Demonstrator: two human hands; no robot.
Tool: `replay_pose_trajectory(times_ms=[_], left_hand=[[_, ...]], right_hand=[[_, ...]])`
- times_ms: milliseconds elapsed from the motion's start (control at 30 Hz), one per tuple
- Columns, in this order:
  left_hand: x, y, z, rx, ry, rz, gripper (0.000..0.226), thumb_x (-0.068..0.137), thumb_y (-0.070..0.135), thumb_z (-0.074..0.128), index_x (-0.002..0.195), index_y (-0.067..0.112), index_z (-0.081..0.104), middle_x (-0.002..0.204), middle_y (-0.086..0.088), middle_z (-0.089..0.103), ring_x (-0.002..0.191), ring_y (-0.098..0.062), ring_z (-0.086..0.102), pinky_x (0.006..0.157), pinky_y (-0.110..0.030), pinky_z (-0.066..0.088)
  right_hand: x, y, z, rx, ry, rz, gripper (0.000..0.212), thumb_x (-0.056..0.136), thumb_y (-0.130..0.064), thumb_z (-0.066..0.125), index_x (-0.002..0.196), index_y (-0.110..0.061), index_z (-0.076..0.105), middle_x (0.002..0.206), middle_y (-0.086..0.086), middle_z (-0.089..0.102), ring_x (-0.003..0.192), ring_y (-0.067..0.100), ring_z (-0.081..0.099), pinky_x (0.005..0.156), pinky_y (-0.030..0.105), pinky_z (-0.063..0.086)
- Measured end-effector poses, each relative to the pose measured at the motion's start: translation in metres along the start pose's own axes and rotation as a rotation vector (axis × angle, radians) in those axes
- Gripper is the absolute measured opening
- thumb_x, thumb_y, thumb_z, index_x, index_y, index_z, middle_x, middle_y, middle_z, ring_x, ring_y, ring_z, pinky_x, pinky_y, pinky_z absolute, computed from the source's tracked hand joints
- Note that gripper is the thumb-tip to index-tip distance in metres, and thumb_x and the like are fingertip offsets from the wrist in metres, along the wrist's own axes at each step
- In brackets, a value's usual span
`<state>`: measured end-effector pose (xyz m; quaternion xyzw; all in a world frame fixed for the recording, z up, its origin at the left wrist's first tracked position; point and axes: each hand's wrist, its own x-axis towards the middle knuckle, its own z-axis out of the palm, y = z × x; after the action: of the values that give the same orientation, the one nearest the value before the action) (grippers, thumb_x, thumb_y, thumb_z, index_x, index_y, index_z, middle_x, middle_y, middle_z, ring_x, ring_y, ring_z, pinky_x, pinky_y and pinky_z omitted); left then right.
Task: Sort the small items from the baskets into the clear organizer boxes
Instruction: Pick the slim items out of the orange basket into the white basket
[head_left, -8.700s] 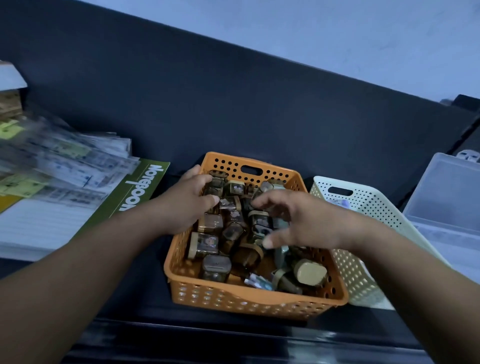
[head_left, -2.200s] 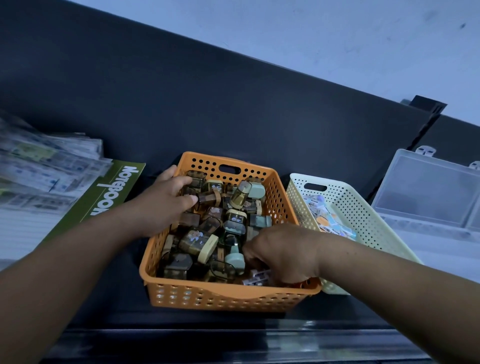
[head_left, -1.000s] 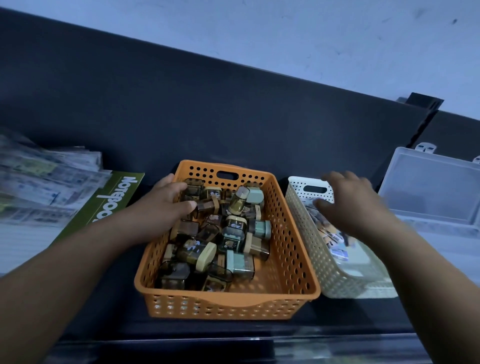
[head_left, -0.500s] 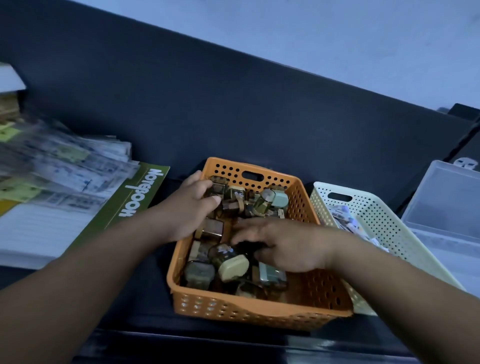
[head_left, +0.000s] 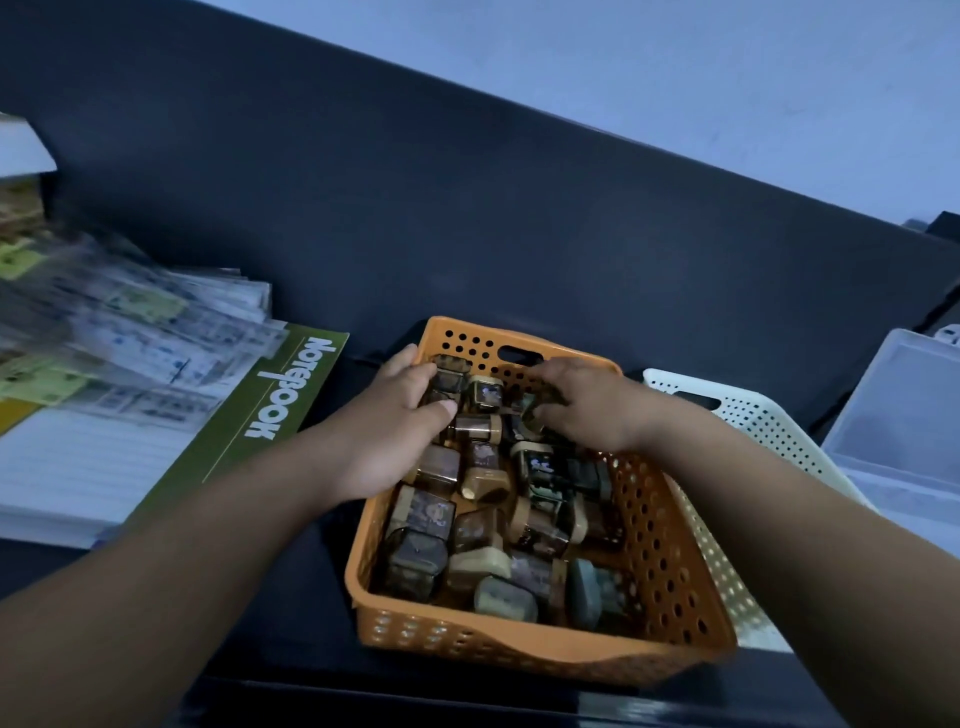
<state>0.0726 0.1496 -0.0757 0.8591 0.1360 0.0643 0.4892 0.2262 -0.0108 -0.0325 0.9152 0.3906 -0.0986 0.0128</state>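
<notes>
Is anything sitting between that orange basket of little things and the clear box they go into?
Yes: the white basket stands right between the orange basket and the clear organizer box on the right, so items would likely have to be carried over it. Nothing else visible is in the way.

Left basket (head_left: 519, 660) beside right basket (head_left: 769, 421) on the bench (head_left: 322, 623).
In the left basket, small items (head_left: 467, 519); organizer box (head_left: 909, 415) farther right; papers (head_left: 156, 332) on notebook (head_left: 270, 415), left.
</notes>
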Motion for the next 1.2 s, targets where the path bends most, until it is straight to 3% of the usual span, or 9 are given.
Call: replay_pose_trajectory(times_ms=[167, 333, 400, 533, 700, 867, 967, 1100, 1200], left_hand=[[0.002, -0.001, 0.001, 0.018, -0.008, -0.012, 0.062, 0.1, 0.037, 0.04, 0.153, 0.024, 0.011, 0.156, 0.021, -0.011, 0.144, -0.002, -0.001, 0.112, -0.026, 0.007], [0.002, 0.0, 0.001, 0.012, -0.006, -0.012, 0.062, 0.1, 0.036, 0.04, 0.153, 0.025, 0.011, 0.156, 0.022, -0.012, 0.143, -0.001, -0.001, 0.111, -0.026, 0.007], [0.001, 0.001, 0.001, 0.014, -0.005, -0.01, 0.062, 0.1, 0.036, 0.04, 0.153, 0.025, 0.011, 0.156, 0.022, -0.012, 0.144, -0.002, -0.001, 0.111, -0.025, 0.007], [0.0, 0.001, 0.0, 0.025, -0.012, -0.007, 0.062, 0.1, 0.036, 0.039, 0.153, 0.024, 0.01, 0.157, 0.02, -0.012, 0.143, -0.002, -0.004, 0.111, -0.026, 0.006], [-0.002, 0.003, -0.001, 0.055, -0.018, 0.003, 0.062, 0.099, 0.036, 0.041, 0.153, 0.026, 0.011, 0.157, 0.019, -0.011, 0.143, -0.002, -0.005, 0.111, -0.026, 0.006], [-0.004, 0.005, -0.002, 0.06, -0.015, 0.003, 0.062, 0.099, 0.035, 0.043, 0.152, 0.026, 0.013, 0.157, 0.019, -0.011, 0.143, -0.002, -0.003, 0.108, -0.023, 0.008], [-0.004, 0.003, -0.002, 0.063, -0.014, 0.001, 0.062, 0.099, 0.034, 0.043, 0.152, 0.026, 0.013, 0.157, 0.019, -0.01, 0.143, -0.002, -0.003, 0.107, -0.023, 0.009], [-0.003, 0.002, -0.001, 0.043, -0.007, -0.005, 0.061, 0.099, 0.035, 0.043, 0.152, 0.028, 0.014, 0.157, 0.02, -0.01, 0.143, -0.001, -0.003, 0.11, -0.025, 0.008], [-0.003, 0.002, 0.0, 0.031, 0.003, -0.007, 0.06, 0.099, 0.034, 0.043, 0.152, 0.028, 0.014, 0.157, 0.021, -0.009, 0.143, -0.001, -0.003, 0.11, -0.025, 0.007]], right_hand=[[-0.007, -0.002, -0.001, 0.12, -0.152, -0.037, 0.047, 0.089, -0.02, 0.057, 0.132, -0.034, 0.045, 0.124, 0.001, 0.052, 0.117, 0.024, 0.049, 0.096, 0.039, 0.047], [-0.049, 0.009, -0.03, 0.705, -0.265, -0.22, 0.029, 0.087, -0.009, 0.059, 0.116, -0.012, 0.061, 0.112, 0.006, 0.066, 0.101, 0.013, 0.063, 0.091, 0.031, 0.048], [-0.051, 0.013, -0.035, 0.824, -0.149, -0.206, 0.02, 0.094, -0.01, 0.056, 0.113, -0.009, 0.062, 0.113, 0.012, 0.068, 0.101, 0.018, 0.066, 0.092, 0.035, 0.051], [-0.022, 0.021, -0.029, 0.804, 0.147, -0.016, 0.017, 0.099, -0.016, 0.049, 0.102, -0.017, 0.066, 0.105, 0.004, 0.067, 0.107, 0.027, 0.062, 0.096, 0.047, 0.051], [0.012, 0.012, -0.013, 0.346, -0.019, 0.056, 0.031, 0.1, -0.028, 0.046, 0.129, -0.022, 0.056, 0.133, 0.002, 0.054, 0.12, 0.02, 0.05, 0.101, 0.034, 0.041], [0.026, -0.001, 0.005, 0.122, -0.211, 0.063, 0.059, 0.097, -0.059, 0.031, 0.143, -0.023, 0.041, 0.151, 0.005, 0.038, 0.138, 0.027, 0.035, 0.113, 0.042, 0.029], [0.015, 0.001, -0.01, 0.31, -0.236, 0.053, 0.067, 0.097, -0.061, 0.017, 0.126, -0.018, 0.059, 0.132, 0.005, 0.054, 0.12, 0.022, 0.048, 0.102, 0.035, 0.032], [0.003, 0.017, -0.022, 0.936, -0.245, 0.06, 0.072, 0.094, -0.064, 0.022, 0.106, -0.009, 0.066, 0.098, 0.01, 0.066, 0.086, 0.024, 0.06, 0.082, 0.038, 0.048], [0.01, 0.018, -0.018, 0.812, -0.054, 0.102, 0.065, 0.097, -0.061, 0.025, 0.105, -0.014, 0.068, 0.108, 0.004, 0.069, 0.1, 0.021, 0.064, 0.096, 0.041, 0.049]])
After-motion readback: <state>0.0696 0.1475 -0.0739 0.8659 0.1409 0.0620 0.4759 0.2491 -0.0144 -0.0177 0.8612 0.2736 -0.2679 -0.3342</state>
